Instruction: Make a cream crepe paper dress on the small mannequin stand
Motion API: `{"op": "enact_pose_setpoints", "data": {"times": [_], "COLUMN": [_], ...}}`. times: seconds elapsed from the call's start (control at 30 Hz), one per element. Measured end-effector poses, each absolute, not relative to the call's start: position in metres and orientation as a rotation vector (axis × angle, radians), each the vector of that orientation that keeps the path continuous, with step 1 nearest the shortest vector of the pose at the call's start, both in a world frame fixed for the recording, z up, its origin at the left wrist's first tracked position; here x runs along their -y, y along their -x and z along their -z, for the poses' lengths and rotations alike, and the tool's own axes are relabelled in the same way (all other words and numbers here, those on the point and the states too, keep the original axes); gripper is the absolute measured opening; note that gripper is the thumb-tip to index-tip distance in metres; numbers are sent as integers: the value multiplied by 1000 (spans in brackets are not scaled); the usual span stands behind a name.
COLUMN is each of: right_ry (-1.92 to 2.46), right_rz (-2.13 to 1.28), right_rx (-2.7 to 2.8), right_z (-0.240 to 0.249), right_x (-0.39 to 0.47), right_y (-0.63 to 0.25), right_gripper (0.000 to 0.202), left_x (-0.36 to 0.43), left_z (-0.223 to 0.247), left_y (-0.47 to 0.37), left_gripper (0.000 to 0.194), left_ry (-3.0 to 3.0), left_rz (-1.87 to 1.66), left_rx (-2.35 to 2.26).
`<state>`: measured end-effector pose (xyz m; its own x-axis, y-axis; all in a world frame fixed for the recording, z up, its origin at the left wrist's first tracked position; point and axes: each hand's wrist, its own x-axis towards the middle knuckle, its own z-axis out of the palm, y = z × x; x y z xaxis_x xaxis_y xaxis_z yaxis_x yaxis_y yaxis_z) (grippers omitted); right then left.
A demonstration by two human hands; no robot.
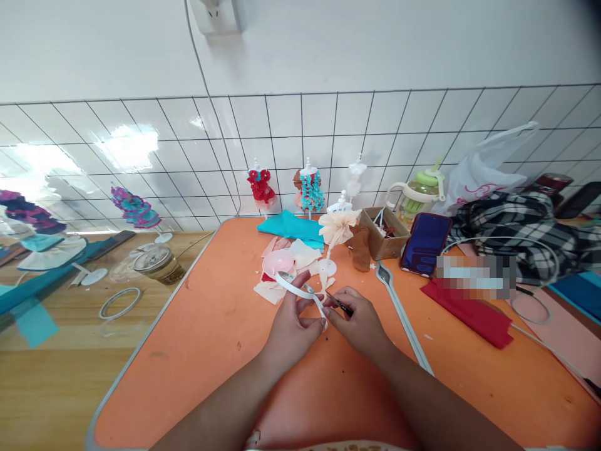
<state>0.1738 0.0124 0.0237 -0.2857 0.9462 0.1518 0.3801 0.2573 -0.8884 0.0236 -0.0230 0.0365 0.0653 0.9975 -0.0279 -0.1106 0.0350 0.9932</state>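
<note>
My left hand point(295, 322) is closed around the edge of a narrow white ring-shaped band point(295, 287), which looks like a roll of tape. In my right hand point(359, 319), fingers pinch a thin dark pointed tool point(345, 307); its exact kind is unclear. The tool's tip is close to the band, and my two hands nearly meet. Just beyond them lie a pink bowl point(278, 262) and cream cloth scraps point(304, 255). A small dress form with a ruffled cream skirt point(338, 227) stands behind, its round white base point(327, 268) near my fingers.
Dressed mini forms in red point(261, 188) and turquoise point(312, 190) stand by the wall. Turquoise cloth point(292, 229), a cardboard box point(385, 237) and a phone point(426, 243) lie behind. A grey cable point(406, 322) and red cloth point(469, 315) are at right; a lidded cup point(159, 264) is left.
</note>
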Motion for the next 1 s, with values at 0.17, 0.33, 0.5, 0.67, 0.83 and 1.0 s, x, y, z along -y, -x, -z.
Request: {"op": "enact_pose_setpoints", "data": {"times": [0.17,0.33,0.5,0.67,0.83,1.0], "right_ry": [1187,1173,1184,1221,1187,1201], "right_rz": [-994,-1070,-1077,-1031,-1002,-912], "right_rx": [1809,1851,1873,1864,1913,1962], "right_z": [-25,-25,-24,-26,-27,-26], "right_x": [-15,-14,-15,-15,-13,-12], "right_y": [-176,-176,-176,-175,-176,-177], "right_gripper": [9,9,10,9,8,10], "left_x": [19,13,12,12,11,11], "left_z": [-39,-41,-43,-44,-38,-37], "left_y": [-19,-11,-11,-14,-13,-12], "left_gripper": [57,42,35,44,48,50], "left_ry": [-1156,-1194,-1138,-1154,-1191,-1195], "left_rz": [-1188,-1134,-1164,-1136,-1111,-1141], "left_rx": [-1111,-1299,-1299,-1288,-1331,-1250]}}
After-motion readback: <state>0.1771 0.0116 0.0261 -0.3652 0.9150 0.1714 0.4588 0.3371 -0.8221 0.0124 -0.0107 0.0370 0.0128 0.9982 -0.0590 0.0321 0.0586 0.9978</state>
